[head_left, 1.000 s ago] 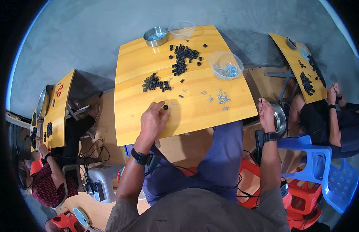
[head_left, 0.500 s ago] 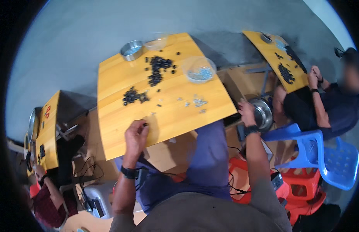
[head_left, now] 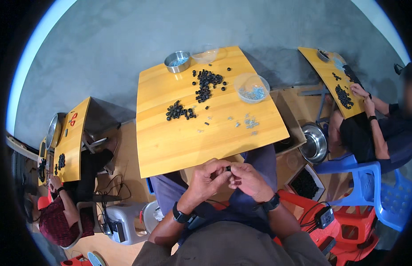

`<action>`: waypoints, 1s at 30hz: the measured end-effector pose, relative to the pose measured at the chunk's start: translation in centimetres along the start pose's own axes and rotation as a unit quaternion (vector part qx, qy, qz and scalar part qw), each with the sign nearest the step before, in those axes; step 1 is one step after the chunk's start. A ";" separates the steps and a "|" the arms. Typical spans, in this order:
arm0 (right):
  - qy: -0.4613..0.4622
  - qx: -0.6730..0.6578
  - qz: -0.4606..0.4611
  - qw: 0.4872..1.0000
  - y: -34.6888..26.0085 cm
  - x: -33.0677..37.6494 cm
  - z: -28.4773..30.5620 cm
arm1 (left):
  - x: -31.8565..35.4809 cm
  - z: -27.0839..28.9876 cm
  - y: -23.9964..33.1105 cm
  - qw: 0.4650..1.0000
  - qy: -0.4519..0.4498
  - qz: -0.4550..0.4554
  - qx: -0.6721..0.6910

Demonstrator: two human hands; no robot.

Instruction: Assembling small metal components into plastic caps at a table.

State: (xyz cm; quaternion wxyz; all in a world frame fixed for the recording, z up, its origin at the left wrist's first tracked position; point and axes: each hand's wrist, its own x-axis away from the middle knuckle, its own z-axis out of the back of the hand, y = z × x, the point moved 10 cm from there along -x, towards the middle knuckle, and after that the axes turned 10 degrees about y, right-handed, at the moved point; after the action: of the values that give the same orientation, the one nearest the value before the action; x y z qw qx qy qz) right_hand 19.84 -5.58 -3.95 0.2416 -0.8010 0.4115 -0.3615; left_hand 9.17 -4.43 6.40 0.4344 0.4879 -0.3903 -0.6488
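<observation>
With the small black ring (head_left: 228, 169) pinched between your left hand (head_left: 209, 179) and right hand (head_left: 250, 181) just below the desk (head_left: 170, 150) edge, keep both grips snug and steady.

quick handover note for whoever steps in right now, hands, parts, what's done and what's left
Left hand and right hand: together over the lap, just off the near edge of the wooden table, fingertips pinching one small black part between them.
Parts: two piles of black rings on the table; small metal pieces scattered to the right; clear bowl with more metal bits; steel bowl at the far edge.
Done: cannot tell how many are finished.
Left: both ring piles and the loose metal pieces still lie on the table.
</observation>
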 end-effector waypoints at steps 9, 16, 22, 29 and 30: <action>-0.064 -0.125 -0.008 0.990 1.4 -0.3 1.1 | 0.1 -1.7 -3.4 0.989 -0.069 0.115 0.056; -0.042 -0.102 0.063 0.992 -0.5 -1.0 9.7 | -11.1 -2.5 -6.0 0.975 0.033 -0.049 -0.214; -0.026 -0.125 0.038 0.991 1.5 -1.7 11.8 | -18.0 -6.4 -7.5 0.943 -0.003 -0.075 -0.325; 0.002 -0.131 0.011 0.991 1.5 -1.8 12.4 | -19.4 -9.4 -10.7 0.916 -0.035 -0.071 -0.394; 0.007 -0.125 0.006 0.992 1.6 -1.8 12.4 | -19.4 -9.5 -10.5 0.916 -0.037 -0.071 -0.394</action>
State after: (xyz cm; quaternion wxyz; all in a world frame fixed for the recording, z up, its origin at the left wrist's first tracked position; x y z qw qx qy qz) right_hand 28.02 -3.83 -13.45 0.1394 -0.8199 0.4598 -0.3113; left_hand 19.34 16.49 0.22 0.5297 0.2793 -0.0835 -0.7965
